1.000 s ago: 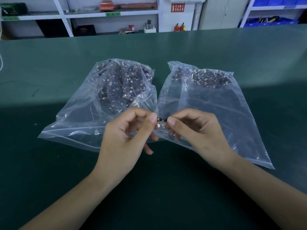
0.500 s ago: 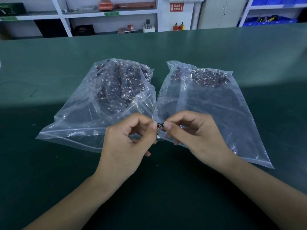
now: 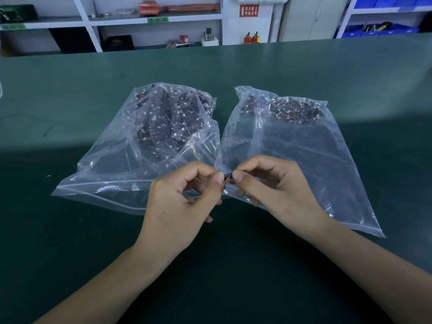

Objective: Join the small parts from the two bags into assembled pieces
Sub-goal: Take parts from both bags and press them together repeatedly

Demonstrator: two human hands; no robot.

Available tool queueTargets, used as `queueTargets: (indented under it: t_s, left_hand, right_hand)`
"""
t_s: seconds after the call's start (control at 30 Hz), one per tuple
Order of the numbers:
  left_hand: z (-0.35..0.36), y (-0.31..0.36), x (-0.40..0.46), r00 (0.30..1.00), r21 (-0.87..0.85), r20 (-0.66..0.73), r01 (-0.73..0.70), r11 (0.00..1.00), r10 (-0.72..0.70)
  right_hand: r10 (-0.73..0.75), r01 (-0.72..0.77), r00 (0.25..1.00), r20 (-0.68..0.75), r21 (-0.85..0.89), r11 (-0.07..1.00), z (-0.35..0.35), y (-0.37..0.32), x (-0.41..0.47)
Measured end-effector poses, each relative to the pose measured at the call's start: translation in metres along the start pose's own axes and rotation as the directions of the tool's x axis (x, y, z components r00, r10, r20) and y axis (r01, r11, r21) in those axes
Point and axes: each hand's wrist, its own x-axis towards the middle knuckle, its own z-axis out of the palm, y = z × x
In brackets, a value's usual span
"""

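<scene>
Two clear zip bags lie side by side on the green table. The left bag (image 3: 112, 164) holds a heap of small dark parts with white connectors at its far end. The right bag (image 3: 304, 155) holds a smaller heap of dark parts with thin wires. Over the gap between the bags, my left hand (image 3: 180, 206) and my right hand (image 3: 275, 190) pinch one small black part (image 3: 228, 176) from either end. Yellow and red wires with a white plug (image 3: 225, 192) hang below it.
The green table (image 3: 70, 253) stretches far to the left, right and back. Behind its far edge stand white shelves (image 3: 154, 19) with boxes, and blue bins (image 3: 378, 31) at the right.
Both hands have drifted slightly down and toward me with the small part between them, and the fingertips have closed in on it. The bags stay put.
</scene>
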Motion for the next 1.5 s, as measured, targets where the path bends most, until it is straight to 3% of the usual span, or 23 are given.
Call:
queueTargets:
  t_s: [0.5,0.6,0.7,0.77,0.83,0.9,1.1,1.27,1.5]
  left_hand:
    - [-0.002,-0.005,-0.001,0.999,0.008,-0.020,-0.040,0.999,0.040]
    - [-0.002,-0.006,0.000,0.995,0.023,-0.061,-0.080,0.997,0.081]
    - [-0.007,-0.005,0.002,0.969,0.125,-0.080,-0.225,0.966,0.235]
    - [-0.011,-0.004,0.003,0.905,0.279,-0.029,-0.400,0.873,0.424]
    - [-0.013,-0.004,0.004,0.833,0.381,0.029,-0.520,0.764,0.553]
    - [-0.013,-0.007,0.005,0.797,0.432,0.060,-0.563,0.705,0.600]
    - [-0.016,-0.018,0.010,0.834,0.488,0.088,-0.513,0.706,0.544]
    - [-0.012,-0.024,0.008,0.863,0.541,0.169,-0.484,0.687,0.476]
    - [0.002,-0.018,0.015,0.881,0.646,0.087,-0.406,0.647,0.465]
  right_hand:
    - [-0.015,0.015,1.000,-0.017,-0.032,0.999,-0.005,-0.003,0.002]
    - [-0.083,0.084,0.996,0.010,-0.171,0.982,-0.011,-0.001,0.003]
    - [-0.201,0.235,0.972,0.122,-0.462,0.855,-0.021,0.001,0.006]
    - [-0.211,0.293,0.956,0.204,-0.611,0.735,-0.029,0.002,0.008]
    - [-0.186,0.326,0.944,0.272,-0.704,0.630,-0.036,0.003,0.009]
    - [-0.136,0.322,0.943,0.303,-0.733,0.599,-0.040,0.003,0.010]
    - [-0.169,0.338,0.938,0.302,-0.698,0.632,-0.046,0.004,0.013]
    - [-0.264,0.364,0.931,0.254,-0.722,0.588,-0.046,0.002,0.016]
    - [-0.369,0.375,0.912,0.180,-0.731,0.569,-0.042,0.000,0.013]
